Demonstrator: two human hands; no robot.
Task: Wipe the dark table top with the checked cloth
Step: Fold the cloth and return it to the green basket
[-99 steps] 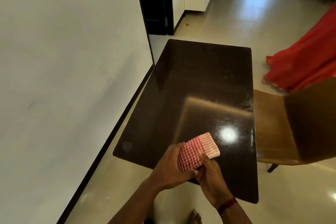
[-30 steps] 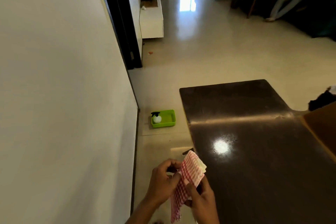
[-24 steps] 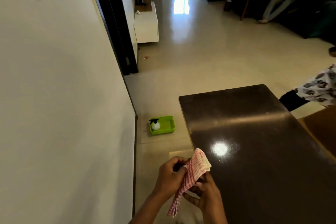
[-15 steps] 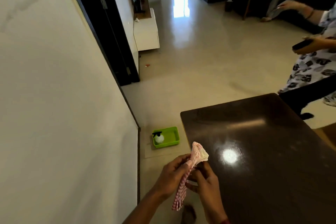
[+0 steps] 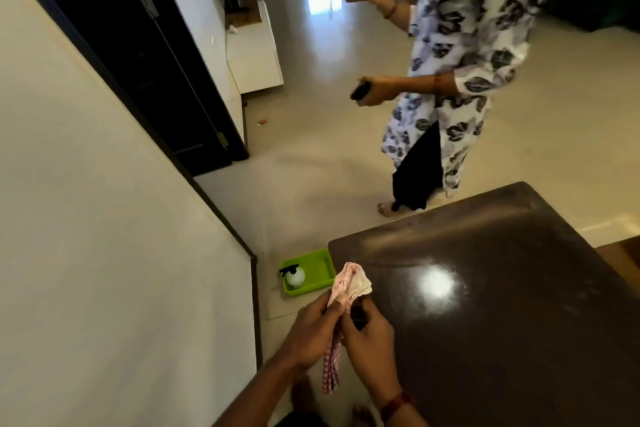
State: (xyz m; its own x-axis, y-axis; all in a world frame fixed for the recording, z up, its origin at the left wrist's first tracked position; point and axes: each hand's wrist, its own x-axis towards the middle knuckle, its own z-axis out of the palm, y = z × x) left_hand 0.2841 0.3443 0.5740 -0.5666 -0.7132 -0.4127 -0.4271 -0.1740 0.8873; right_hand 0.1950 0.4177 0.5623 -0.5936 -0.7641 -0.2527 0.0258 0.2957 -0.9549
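Note:
The red-and-white checked cloth [image 5: 347,286] is bunched upright between both my hands at the near left corner of the dark glossy table top [image 5: 502,305]. My left hand [image 5: 313,333] grips its middle from the left. My right hand [image 5: 369,340] pinches it from the right, over the table's left edge. A loose end of the cloth hangs down below my hands. The cloth is held above the table, not lying on it.
A green tray [image 5: 320,279] with a white spray bottle [image 5: 295,276] sits on the floor left of the table. A person in a patterned white top [image 5: 460,80] stands beyond the table's far edge. A white wall runs along the left; a wooden chair edge [image 5: 623,262] shows at right.
The cloth has gone from a folded pad over the table to a bunched strip held upright. My view has swung left and up, and a person has walked in beyond the table.

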